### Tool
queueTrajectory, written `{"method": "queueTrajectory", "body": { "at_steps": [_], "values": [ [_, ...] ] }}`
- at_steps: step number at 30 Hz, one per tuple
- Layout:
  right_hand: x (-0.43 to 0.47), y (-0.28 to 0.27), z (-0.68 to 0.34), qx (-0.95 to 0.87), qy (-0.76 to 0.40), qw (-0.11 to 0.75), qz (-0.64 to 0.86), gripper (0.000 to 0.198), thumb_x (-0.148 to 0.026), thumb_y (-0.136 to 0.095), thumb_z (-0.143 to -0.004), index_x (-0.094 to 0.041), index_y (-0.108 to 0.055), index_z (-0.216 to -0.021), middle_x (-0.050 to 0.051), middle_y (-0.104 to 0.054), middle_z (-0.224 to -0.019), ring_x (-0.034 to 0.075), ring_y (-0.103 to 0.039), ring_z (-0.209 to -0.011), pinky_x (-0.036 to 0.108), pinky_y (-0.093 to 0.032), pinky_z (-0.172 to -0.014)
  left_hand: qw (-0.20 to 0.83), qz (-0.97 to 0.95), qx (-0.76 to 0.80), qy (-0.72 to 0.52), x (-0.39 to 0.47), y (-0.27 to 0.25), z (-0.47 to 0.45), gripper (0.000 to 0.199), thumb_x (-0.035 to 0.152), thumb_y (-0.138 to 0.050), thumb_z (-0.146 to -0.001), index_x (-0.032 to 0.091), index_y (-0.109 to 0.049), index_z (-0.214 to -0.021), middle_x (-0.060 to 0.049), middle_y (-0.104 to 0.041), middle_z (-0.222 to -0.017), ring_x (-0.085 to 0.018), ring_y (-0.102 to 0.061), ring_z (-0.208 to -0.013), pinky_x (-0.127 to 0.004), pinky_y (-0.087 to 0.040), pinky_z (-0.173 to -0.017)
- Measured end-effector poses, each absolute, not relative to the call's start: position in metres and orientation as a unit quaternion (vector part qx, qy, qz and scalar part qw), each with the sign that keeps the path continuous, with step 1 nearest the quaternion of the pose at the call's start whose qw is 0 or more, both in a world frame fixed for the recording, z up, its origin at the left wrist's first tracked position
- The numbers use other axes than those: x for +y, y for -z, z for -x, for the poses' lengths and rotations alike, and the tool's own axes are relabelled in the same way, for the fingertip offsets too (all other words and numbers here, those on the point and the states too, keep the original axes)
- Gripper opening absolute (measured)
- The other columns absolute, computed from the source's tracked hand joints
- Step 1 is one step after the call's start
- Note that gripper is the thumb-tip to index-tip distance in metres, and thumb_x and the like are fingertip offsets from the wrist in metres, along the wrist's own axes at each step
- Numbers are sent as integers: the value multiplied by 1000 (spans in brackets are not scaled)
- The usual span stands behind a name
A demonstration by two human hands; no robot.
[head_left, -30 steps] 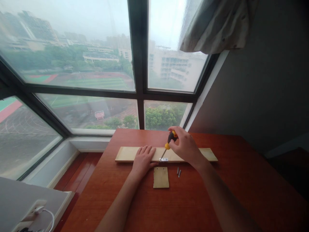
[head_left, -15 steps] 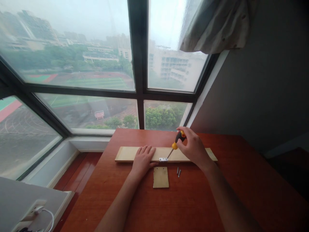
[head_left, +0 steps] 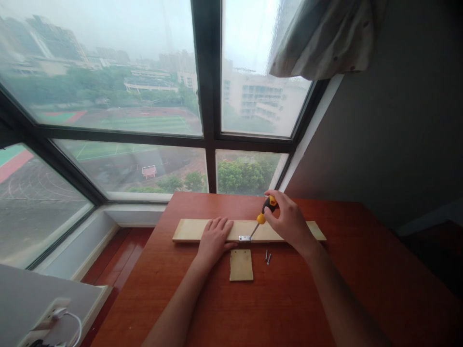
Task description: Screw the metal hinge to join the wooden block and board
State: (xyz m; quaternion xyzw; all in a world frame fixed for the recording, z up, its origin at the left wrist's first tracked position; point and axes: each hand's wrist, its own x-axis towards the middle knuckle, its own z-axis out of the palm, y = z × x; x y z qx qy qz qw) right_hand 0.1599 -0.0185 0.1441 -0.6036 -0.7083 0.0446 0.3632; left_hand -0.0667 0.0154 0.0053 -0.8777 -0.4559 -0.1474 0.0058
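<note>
A long pale wooden board (head_left: 190,230) lies crosswise on the reddish-brown table. My left hand (head_left: 214,236) rests flat on it, fingers stretched out, left of a small metal hinge (head_left: 245,238) at the board's near edge. In my right hand (head_left: 288,218) is a screwdriver (head_left: 261,219) with a yellow and black handle, held tilted. Its tip meets the right end of the hinge; the screw head there is too small to make out. Just below the hinge lies a small rectangular wooden piece (head_left: 241,265) with two holes along its top edge. Two loose screws (head_left: 268,259) lie right of it.
The table (head_left: 217,308) reaches up to a large dark-framed window (head_left: 211,141). A grey wall (head_left: 361,144) stands on the right, with a curtain (head_left: 325,43) hanging above. At lower left, a white plug (head_left: 59,314) with a cable sits in a wall socket.
The screwdriver handle has shifted very slightly in my right hand. My left hand, the board, the small wooden piece and the loose screws stay where they were.
</note>
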Motion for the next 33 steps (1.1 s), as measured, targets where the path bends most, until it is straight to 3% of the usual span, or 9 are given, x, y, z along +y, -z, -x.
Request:
{"method": "queueTrajectory", "body": {
  "at_steps": [33],
  "values": [
    [-15,-141,-157,-710,-34,360,604,29,-39,-57,-87,-21,-58,-111,6,-63,-96,21,-60,-82,31,-47,-73,11,879,-454,147,16,-4,67,65,52,-70,-74,24,-48,-130,-12,-52,-136,-31,-45,-125,-44,-33,-105]
  ]
}}
